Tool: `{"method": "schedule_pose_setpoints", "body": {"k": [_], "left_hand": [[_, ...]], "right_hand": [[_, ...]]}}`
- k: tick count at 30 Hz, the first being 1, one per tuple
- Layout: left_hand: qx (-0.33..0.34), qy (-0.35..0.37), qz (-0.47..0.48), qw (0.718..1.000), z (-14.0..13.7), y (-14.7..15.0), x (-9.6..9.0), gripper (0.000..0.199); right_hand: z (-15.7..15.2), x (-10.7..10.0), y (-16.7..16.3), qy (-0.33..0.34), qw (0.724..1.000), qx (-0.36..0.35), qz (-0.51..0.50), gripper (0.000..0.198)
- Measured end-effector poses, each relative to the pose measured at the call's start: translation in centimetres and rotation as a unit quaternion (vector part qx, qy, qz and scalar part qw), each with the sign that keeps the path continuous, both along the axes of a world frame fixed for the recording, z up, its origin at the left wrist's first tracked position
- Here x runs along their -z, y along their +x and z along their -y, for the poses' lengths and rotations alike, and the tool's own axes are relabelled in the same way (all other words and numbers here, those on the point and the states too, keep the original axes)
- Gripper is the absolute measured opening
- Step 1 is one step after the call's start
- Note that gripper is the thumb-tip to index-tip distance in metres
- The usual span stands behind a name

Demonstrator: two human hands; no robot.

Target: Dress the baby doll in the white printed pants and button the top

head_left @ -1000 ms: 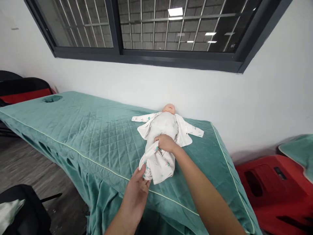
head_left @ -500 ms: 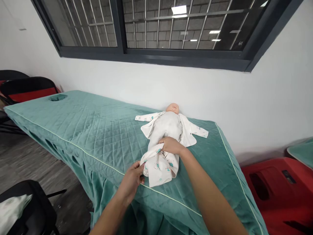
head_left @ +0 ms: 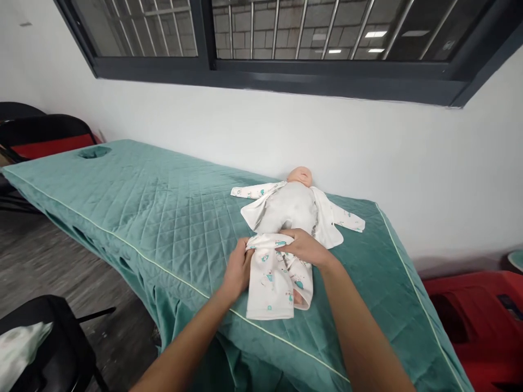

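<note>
A baby doll (head_left: 291, 202) with a pale cloth body lies on its back, its head toward the wall. An open white printed baby jacket (head_left: 330, 220) is on its arms and spreads out at both sides. Printed baby trousers (head_left: 269, 283) cover the doll's lower legs, and a bit of foot shows at the right leg opening. My left hand (head_left: 237, 268) pinches the left side of the trousers' waistband. My right hand (head_left: 307, 247) grips the waistband near its middle, between the doll's legs.
The doll lies on a bed with a green quilted cover (head_left: 171, 218). A white wall and a barred window (head_left: 286, 73) stand behind it. At the lower left is a black chair (head_left: 53, 343) with a white cloth (head_left: 22, 348); red plastic furniture (head_left: 486, 326) stands at the right.
My left hand has moved up and right, drawing the trousers' left side higher up the leg. The left trouser leg now hangs straighter. The view has shifted slightly.
</note>
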State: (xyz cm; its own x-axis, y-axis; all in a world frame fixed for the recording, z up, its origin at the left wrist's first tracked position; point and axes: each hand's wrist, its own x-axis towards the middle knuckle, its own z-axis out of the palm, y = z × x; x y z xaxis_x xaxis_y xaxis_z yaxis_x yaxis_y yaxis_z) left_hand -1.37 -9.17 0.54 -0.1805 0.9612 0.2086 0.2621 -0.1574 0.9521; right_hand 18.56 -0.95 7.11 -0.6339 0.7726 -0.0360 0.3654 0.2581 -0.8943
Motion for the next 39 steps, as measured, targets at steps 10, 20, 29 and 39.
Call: {"method": "schedule_pose_setpoints", "body": {"k": [10,20,29,39], "left_hand": [[0.050,-0.006,-0.219,0.974,-8.2,-1.7,0.5,0.027],[0.071,0.072,-0.338,0.936,-11.4,-1.9,-0.2,0.024],[0.057,0.067,-0.304,0.949,-10.8,-1.9,0.2,0.023],[0.061,0.089,-0.185,0.977,-9.9,-1.9,-0.8,0.014]], "right_hand": [[-1.1,-0.3,0.2,-0.010,0.999,0.038,0.031,0.036],[-2.8,1.0,0.3,-0.019,0.992,0.123,-0.011,0.031],[-1.7,-1.2,1.5,0.007,0.994,0.106,-0.001,0.037],[-1.2,-1.3,5.8,-0.048,0.990,0.097,-0.092,0.029]]}}
